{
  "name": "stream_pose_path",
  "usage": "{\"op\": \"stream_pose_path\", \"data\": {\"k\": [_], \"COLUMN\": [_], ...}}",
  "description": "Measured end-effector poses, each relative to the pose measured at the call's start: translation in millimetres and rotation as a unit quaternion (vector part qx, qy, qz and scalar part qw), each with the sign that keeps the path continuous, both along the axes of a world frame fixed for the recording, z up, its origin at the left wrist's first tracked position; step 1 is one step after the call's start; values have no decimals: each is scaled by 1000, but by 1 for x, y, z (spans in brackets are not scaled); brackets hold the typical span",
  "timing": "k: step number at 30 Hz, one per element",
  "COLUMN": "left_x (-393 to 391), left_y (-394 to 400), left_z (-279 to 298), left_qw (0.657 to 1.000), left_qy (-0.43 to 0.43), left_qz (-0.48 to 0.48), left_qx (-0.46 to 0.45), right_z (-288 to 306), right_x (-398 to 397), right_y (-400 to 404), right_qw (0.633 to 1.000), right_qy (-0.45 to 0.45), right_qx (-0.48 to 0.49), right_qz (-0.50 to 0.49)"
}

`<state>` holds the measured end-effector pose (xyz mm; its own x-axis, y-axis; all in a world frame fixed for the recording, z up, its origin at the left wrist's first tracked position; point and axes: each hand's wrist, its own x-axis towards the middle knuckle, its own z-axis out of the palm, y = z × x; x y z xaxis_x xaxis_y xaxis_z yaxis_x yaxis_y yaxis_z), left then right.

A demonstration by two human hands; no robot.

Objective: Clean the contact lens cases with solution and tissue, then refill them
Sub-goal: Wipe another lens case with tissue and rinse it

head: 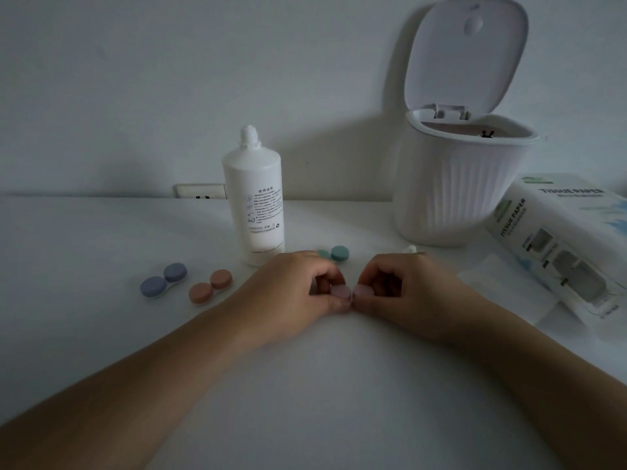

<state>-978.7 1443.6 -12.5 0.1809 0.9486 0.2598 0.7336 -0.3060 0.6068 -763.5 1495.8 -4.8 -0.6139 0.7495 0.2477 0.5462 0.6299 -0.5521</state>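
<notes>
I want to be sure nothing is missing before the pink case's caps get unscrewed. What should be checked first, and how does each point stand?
1. Both caps gripped: ok, left hand and right hand each pinch a cap of the pink case.
2. Solution bottle within reach: ok, upright behind the hands.
3. Bottle uncapped: cannot tell.
4. Tissue pack at hand: ok, a loose tissue lies beside it.
5. Bin open: ok, lid up.
6. Case's contents: cannot tell.

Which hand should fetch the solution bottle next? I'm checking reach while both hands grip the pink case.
Left. The left hand sits just in front of the solution bottle; the right hand is farther off, nearer the tissue pack.
</notes>
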Motion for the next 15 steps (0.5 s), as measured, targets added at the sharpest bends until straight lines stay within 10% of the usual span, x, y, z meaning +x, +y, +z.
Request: {"op": "stream_pose_path", "data": {"k": [15], "left_x": [-8], "left_y": [1], "left_z": [8], "left_qw": [999], "left_qy": [13], "left_qz": [-19], "left_qx": [-31], "right_z": [12], "right_x": [2], "right_y": [-9], "right_qw": [998], "right_qy": [0], "right_qx": [40], "right_qz": [48]}}
